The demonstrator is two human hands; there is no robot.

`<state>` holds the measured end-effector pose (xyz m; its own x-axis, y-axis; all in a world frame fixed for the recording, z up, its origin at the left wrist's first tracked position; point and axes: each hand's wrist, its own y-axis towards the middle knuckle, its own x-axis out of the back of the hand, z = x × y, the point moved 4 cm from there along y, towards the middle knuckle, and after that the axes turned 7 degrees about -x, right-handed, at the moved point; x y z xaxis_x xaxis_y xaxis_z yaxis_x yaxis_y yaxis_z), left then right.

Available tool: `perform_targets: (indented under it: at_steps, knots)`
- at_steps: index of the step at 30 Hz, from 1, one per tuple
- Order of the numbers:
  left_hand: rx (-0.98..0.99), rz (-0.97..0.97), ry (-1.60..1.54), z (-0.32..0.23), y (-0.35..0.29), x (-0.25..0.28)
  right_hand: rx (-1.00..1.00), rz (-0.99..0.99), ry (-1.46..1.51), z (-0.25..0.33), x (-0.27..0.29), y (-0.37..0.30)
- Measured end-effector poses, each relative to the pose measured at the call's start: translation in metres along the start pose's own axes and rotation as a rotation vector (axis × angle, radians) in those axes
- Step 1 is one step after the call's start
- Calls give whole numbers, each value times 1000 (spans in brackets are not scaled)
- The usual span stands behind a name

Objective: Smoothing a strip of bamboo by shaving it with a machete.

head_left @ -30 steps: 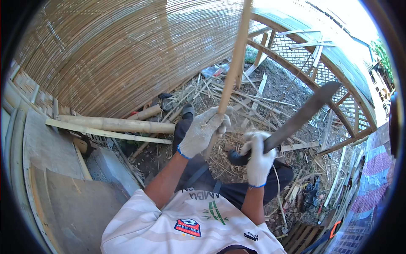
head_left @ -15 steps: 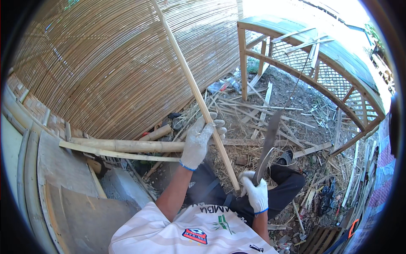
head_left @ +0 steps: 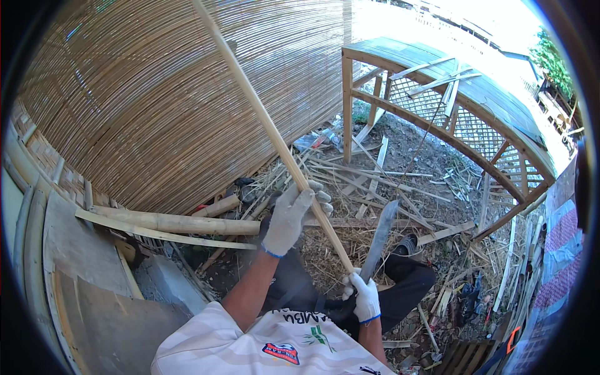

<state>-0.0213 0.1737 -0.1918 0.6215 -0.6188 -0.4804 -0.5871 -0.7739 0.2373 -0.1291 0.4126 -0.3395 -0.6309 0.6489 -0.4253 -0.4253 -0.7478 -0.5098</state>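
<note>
My left hand [head_left: 286, 217], in a white knit glove with a blue cuff, is closed around a long pale bamboo strip [head_left: 257, 106]. The strip slants from the upper left down toward my lap. At its lower end, my right hand [head_left: 365, 297], gloved alike, grips a machete [head_left: 380, 240] by the handle, which the fingers mostly hide. The broad dark blade points up and away, just right of the strip. Whether the right fingers also touch the strip's end, I cannot tell.
A bamboo slat wall [head_left: 175, 106] rises at the left and ahead. A wooden frame with lattice [head_left: 437, 72] stands at the far right. Bamboo scraps [head_left: 375, 181] litter the ground. A thick bamboo pole [head_left: 181, 220] lies at my left, with a plywood board [head_left: 119, 325] nearer.
The machete blade has swung more upright and slightly left, and the right hand has come against the strip's lower end. The view has shifted a little.
</note>
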Motion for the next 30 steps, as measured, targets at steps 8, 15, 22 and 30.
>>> perform_targets:
  at_steps: [8,15,22,30]
  knots:
    - [-314,52,-349,-57,14,-28,229,-368,-415,19,-25,19]
    - [-650,23,-128,-79,-20,-54,576,-44,-663,72,-117,-36]
    - [-852,122,50,-100,-58,-72,594,60,-637,74,-132,-43]
    - [-851,98,-31,-94,-61,-60,590,106,-696,76,-139,-62]
